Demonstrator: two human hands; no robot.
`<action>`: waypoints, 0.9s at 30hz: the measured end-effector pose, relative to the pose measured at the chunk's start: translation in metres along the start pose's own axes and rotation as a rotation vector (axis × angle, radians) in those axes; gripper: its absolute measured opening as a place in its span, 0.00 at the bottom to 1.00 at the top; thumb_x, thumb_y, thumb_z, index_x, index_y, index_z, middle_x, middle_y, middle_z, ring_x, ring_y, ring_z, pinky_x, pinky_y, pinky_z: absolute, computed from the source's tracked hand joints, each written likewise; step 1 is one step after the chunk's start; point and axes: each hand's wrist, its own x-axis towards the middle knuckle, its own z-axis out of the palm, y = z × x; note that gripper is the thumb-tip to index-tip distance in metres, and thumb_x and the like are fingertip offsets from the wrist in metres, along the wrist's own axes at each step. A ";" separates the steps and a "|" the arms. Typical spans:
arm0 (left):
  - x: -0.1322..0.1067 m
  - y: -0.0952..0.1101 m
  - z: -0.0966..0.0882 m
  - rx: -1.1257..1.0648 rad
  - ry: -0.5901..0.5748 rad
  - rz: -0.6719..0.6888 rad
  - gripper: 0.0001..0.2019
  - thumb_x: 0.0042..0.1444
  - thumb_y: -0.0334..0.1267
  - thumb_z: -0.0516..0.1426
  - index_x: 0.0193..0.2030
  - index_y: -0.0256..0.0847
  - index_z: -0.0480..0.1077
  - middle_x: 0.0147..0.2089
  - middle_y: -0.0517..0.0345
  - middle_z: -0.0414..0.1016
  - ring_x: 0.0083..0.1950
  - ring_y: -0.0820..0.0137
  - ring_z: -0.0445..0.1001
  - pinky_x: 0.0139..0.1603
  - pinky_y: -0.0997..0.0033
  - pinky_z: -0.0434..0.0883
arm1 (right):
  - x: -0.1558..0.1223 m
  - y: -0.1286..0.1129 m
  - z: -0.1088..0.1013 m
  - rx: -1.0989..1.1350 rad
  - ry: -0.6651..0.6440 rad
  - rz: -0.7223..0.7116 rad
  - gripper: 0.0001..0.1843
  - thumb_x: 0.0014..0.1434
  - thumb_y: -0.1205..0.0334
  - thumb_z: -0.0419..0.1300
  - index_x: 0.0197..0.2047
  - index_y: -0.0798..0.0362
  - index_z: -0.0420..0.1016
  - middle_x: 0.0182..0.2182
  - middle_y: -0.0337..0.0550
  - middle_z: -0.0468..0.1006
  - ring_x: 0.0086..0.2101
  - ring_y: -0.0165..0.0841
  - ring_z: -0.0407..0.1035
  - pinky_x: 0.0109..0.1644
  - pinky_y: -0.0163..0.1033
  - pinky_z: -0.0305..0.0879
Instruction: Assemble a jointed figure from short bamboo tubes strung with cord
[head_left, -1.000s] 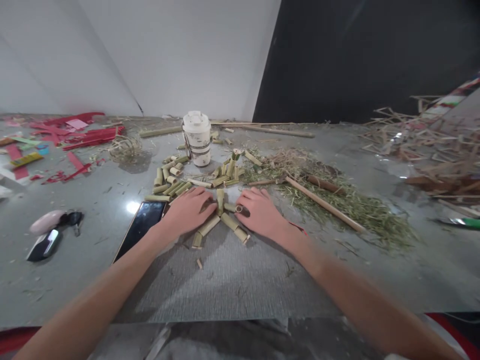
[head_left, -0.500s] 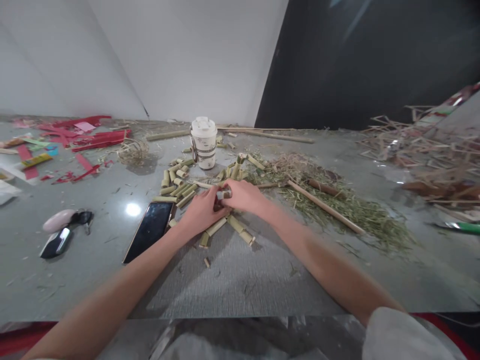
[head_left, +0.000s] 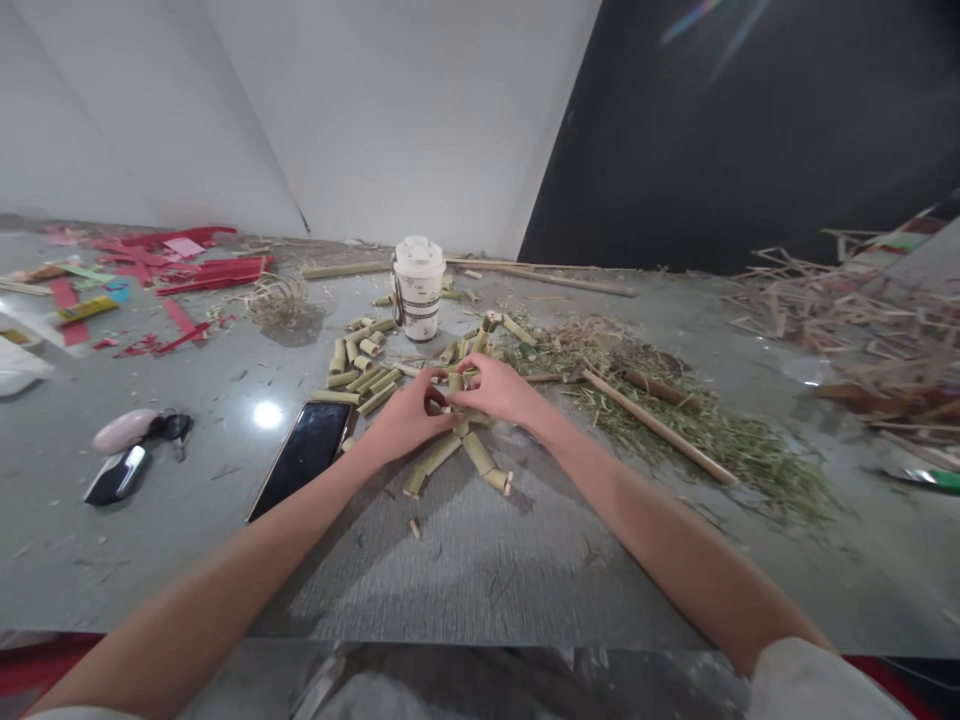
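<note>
My left hand (head_left: 409, 417) and my right hand (head_left: 496, 390) meet over the table. Between their fingertips is a short piece of bamboo (head_left: 455, 383), gripped from both sides; the fingers hide part of it. Both hands are curled, thumbs toward each other. Just below them, jointed bamboo pieces lie end to end in two spread rows, the left row (head_left: 433, 467) and the right row (head_left: 486, 464). Beyond my left fingers several cut bamboo tubes (head_left: 367, 380) lie in a loose group. More short tubes (head_left: 480, 340) are behind my right hand.
A black phone (head_left: 300, 458) lies beside my left forearm, with keys (head_left: 174, 428) farther left. A lidded white cup (head_left: 418, 290) stands behind the bamboo. Green shavings with a wooden stick (head_left: 660, 425) spread to the right. Red strips (head_left: 214, 273) lie back left, thin sticks (head_left: 810, 300) far right.
The hands have opened slightly apart around the bamboo piece, which now shows more clearly between them. A pale, whitish thing seen at the fingertips before no longer shows. The view has shifted a little.
</note>
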 end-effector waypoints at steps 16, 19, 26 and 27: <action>-0.002 0.014 -0.011 -0.293 -0.053 0.010 0.12 0.58 0.44 0.66 0.45 0.40 0.82 0.47 0.51 0.88 0.51 0.56 0.83 0.55 0.56 0.75 | -0.010 -0.003 -0.011 0.121 -0.029 -0.290 0.20 0.60 0.53 0.69 0.53 0.50 0.76 0.43 0.45 0.82 0.39 0.36 0.73 0.42 0.42 0.65; -0.004 0.018 -0.012 -0.315 -0.057 0.000 0.10 0.58 0.42 0.67 0.43 0.40 0.82 0.46 0.51 0.88 0.49 0.57 0.83 0.56 0.55 0.76 | -0.011 -0.002 -0.018 0.111 -0.026 -0.331 0.11 0.61 0.55 0.68 0.45 0.50 0.78 0.40 0.43 0.81 0.37 0.35 0.71 0.42 0.42 0.64; -0.005 0.019 -0.011 -0.393 -0.078 -0.012 0.10 0.56 0.42 0.68 0.42 0.41 0.81 0.45 0.53 0.87 0.49 0.59 0.83 0.56 0.55 0.77 | -0.016 -0.005 -0.032 0.092 -0.010 -0.352 0.10 0.63 0.53 0.69 0.41 0.51 0.81 0.36 0.42 0.80 0.35 0.34 0.71 0.41 0.42 0.63; -0.005 0.018 -0.010 -0.408 -0.084 -0.015 0.11 0.56 0.43 0.68 0.43 0.41 0.81 0.46 0.53 0.87 0.49 0.58 0.83 0.55 0.55 0.78 | -0.016 -0.004 -0.035 0.094 -0.001 -0.349 0.11 0.64 0.52 0.68 0.44 0.51 0.82 0.37 0.43 0.81 0.36 0.35 0.72 0.41 0.42 0.64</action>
